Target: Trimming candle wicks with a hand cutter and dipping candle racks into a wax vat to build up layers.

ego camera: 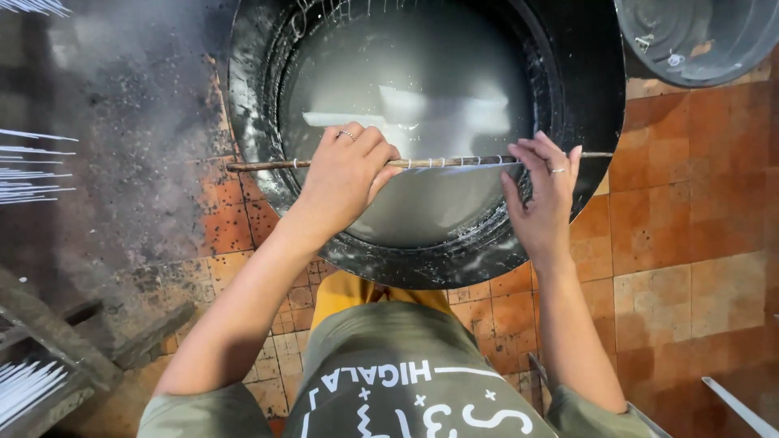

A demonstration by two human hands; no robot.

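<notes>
Over a big black pan [584, 122] of pale, milky liquid [414, 97], a thin brown rod [438, 161] lies level, spanning the pan from its left rim to its right rim. Short white strings are looped at intervals along the rod's middle and right stretch, and they hang down toward the liquid. The rod's left end juts past the rim over the floor [690, 211]; its right end reaches the pan's far right edge.

Nearest the camera, both forearms rise from olive sleeves. The left hand [349, 174] sits on the rod left of centre, fingers curled over it and closed around it, knuckles up, a ring on one finger. The right hand [545, 191] is at the rod's right part, fingers long and spread a little, tips touching the rod and the strings there; it is open rather than wrapped around the rod, and also wears a ring.

The pan rests on orange tiles, which are speckled and blackened on the left side. The pan's inner wall is streaked with white drips, and the liquid mirrors a bright patch.

Farther off, at the upper right, part of a grey bucket [698, 40] stands just beside the pan. At the left edge, thin white sticks [32, 170] show in rows.
</notes>
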